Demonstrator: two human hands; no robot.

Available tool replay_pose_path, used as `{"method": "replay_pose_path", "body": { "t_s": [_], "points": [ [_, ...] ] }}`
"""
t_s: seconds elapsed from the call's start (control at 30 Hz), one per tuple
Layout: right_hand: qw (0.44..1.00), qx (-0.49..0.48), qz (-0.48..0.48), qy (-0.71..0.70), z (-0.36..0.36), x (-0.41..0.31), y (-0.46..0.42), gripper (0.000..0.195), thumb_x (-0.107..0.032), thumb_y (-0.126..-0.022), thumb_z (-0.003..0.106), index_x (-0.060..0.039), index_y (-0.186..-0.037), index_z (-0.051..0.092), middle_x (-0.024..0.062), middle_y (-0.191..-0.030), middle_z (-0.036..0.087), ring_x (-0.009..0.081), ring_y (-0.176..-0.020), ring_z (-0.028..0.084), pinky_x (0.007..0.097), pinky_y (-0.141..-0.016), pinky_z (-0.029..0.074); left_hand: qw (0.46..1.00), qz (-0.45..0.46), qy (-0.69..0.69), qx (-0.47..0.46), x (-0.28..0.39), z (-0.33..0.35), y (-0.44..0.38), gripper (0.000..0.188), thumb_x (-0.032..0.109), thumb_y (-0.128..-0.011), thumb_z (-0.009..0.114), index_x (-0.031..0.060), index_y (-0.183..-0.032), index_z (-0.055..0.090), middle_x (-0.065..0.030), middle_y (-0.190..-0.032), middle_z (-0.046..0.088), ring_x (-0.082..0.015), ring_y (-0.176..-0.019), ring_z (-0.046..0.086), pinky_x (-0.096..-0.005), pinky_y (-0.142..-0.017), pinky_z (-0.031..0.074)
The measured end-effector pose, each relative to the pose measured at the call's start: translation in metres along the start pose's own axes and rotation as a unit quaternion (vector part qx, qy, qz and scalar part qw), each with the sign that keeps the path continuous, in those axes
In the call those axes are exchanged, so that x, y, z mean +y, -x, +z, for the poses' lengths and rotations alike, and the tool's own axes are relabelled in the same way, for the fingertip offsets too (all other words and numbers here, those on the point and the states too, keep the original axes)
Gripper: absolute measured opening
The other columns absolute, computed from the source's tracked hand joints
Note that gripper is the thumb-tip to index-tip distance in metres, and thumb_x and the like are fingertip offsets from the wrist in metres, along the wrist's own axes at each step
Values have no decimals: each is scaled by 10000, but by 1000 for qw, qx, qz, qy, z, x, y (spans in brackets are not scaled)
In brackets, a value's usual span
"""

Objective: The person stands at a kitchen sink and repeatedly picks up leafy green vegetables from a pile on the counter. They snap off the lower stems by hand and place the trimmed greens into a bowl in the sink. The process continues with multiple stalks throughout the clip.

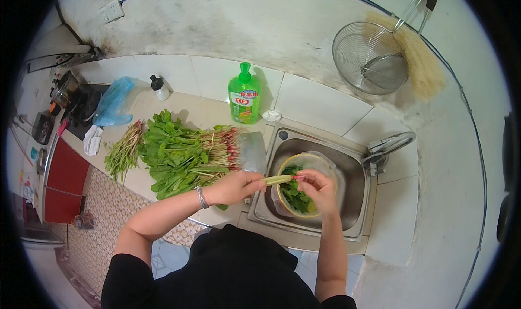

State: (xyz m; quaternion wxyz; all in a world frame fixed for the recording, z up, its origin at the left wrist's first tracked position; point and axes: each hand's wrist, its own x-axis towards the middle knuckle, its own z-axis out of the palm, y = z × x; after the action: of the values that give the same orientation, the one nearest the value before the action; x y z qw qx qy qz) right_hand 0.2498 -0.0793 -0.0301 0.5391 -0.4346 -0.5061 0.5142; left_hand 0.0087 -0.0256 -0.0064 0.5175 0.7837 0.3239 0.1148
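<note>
My left hand (236,184) grips a pale green leaf stem (279,179) above the left side of the sink. At its reddish root end, the fingertips of my right hand (319,187) pinch the same stem. Below both hands, a yellow-rimmed basket (285,161) stands in the steel sink (352,211), with loose green leaves (294,197) inside. A large pile of leafy greens (175,158) with reddish root ends lies on the counter to the left. Beside it is a smaller bunch of thin stems (125,148).
A green pump bottle (245,97) stands behind the greens, near a flat grey sheet (251,150). A chrome faucet (384,144) rises at the sink's right. Wire strainers (368,60) hang on the wall. Left are a blue plastic bag (114,105), a white cloth (93,140) and a cooktop (83,105).
</note>
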Motion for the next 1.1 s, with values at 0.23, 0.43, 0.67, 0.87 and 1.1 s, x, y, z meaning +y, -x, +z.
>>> {"method": "replay_pose_path", "body": {
  "t_s": [0.23, 0.43, 0.67, 0.87, 1.1],
  "points": [
    [998, -34, 37, -44, 11, 5, -2, 136, 48, -804, 516, 34, -918, 590, 71, -820, 604, 101, -679, 562, 220, -609, 468, 938, -127, 299, -121, -1, -13, 11, 309, 317, -926, 396, 66, -837, 553, 70, -555, 326, -51, -486, 285, -207, -436, 265],
    [999, -24, -24, 33, 29, 3, -7, 143, 56, -807, 493, 39, -905, 595, 79, -802, 612, 114, -650, 576, 231, -593, 475, 846, -207, 446, -204, -10, -26, 15, 313, 338, -935, 357, 84, -833, 510, 89, -535, 247, -38, -454, 203, -195, -402, 168],
    [984, 112, 43, 135, 21, -4, -20, 167, -28, -794, 505, 21, -909, 616, 52, -693, 584, 109, -585, 537, 225, -552, 430, 838, -201, 475, -177, -34, -48, 50, 295, 328, -934, 365, 87, -831, 502, 90, -530, 236, -31, -445, 189, -196, -393, 156],
    [955, 259, 7, 145, -28, 48, -17, 234, -165, -874, 476, 0, -1003, 581, 72, -899, 581, 131, -780, 532, 245, -690, 429, 919, -81, -195, 333, -63, -144, 128, 188, 242, -862, 475, 59, -842, 511, -133, -584, 516, -285, -521, 528, -389, -499, 431],
    [884, 101, 175, 421, -4, 146, 6, 273, -171, -851, 510, -11, -1067, 555, 168, -1022, 553, 287, -959, 528, 358, -809, 421, 695, -338, -462, 435, -245, -245, 232, 144, 224, -828, 497, 149, -947, 531, -76, -747, 559, -257, -683, 581, -372, -594, 457]
  ]
}}
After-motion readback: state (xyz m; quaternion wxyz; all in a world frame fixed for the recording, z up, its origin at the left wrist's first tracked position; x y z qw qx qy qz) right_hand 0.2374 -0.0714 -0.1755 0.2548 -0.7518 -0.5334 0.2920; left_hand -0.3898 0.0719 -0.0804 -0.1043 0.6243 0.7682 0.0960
